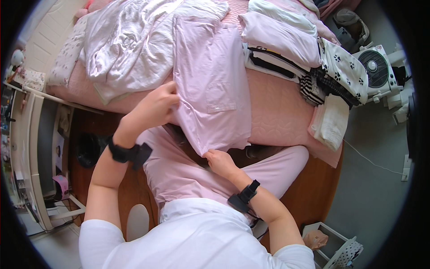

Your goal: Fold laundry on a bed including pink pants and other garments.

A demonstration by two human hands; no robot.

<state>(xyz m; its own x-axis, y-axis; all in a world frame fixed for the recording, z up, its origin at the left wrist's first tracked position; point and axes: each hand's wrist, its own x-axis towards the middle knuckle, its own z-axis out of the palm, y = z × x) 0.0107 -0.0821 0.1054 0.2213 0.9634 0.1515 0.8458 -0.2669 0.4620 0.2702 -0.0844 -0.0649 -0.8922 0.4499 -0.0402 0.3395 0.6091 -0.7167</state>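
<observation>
A pale pink garment [215, 64] with a patch pocket [221, 97] lies folded lengthwise on the bed, its near end hanging over the edge above my lap. My left hand [164, 101] pinches its left edge about midway along. Down at the near end, my right hand [220, 163] grips the corner, and the cloth is drawn into creases between the two hands. A rumpled white cloth [127, 50] lies left of the garment. To its right are stacked folded clothes, with a light lilac one [278, 40] near the top.
A pink quilted bedspread [275, 111] covers the bed. At its right end lie folded paw-print fabric [346, 70] and a folded white cloth [332, 122], near a box fan [373, 65]. A cream desk [37, 134] stands left; a small white rack [322, 235] is at lower right.
</observation>
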